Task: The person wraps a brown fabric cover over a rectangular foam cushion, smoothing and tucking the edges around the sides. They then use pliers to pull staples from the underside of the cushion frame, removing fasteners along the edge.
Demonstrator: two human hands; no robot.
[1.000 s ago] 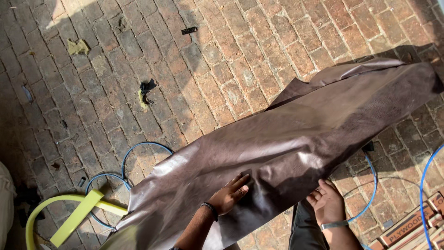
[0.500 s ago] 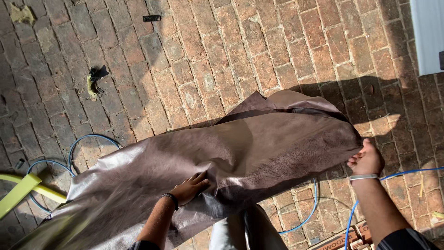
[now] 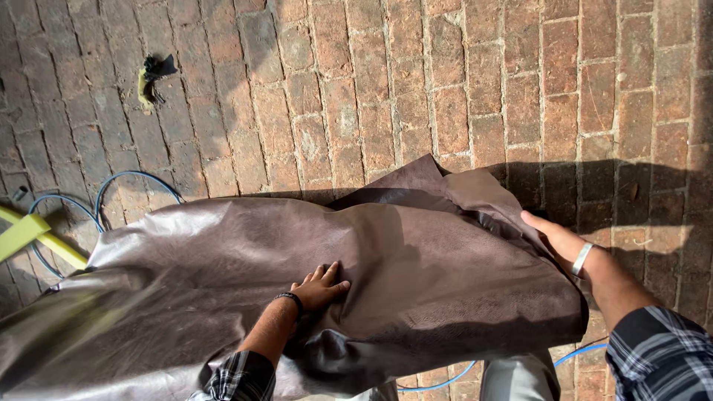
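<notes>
A large sheet of dark brown leather (image 3: 223, 260) lies spread over my lap and the brick floor, with a folded, rumpled part at its far right end. My left hand (image 3: 321, 286) rests flat on the middle of the sheet, fingers apart, a dark band on the wrist. My right hand (image 3: 551, 236) reaches along the sheet's right edge next to the fold, fingers stretched out and touching the leather, a silver bangle on the wrist. Both arms wear plaid sleeves.
Red brick paving (image 3: 445, 89) fills the view. A blue cable (image 3: 119, 186) loops on the floor at the left beside a yellow bar (image 3: 33, 234). A small black and yellow scrap (image 3: 152, 78) lies at the upper left. More blue cable (image 3: 445, 382) shows under the sheet.
The view has swung right and closer. My right hand has shifted from gripping the sheet's right edge to lying stretched along it; the left hand stays pressed on the middle.
</notes>
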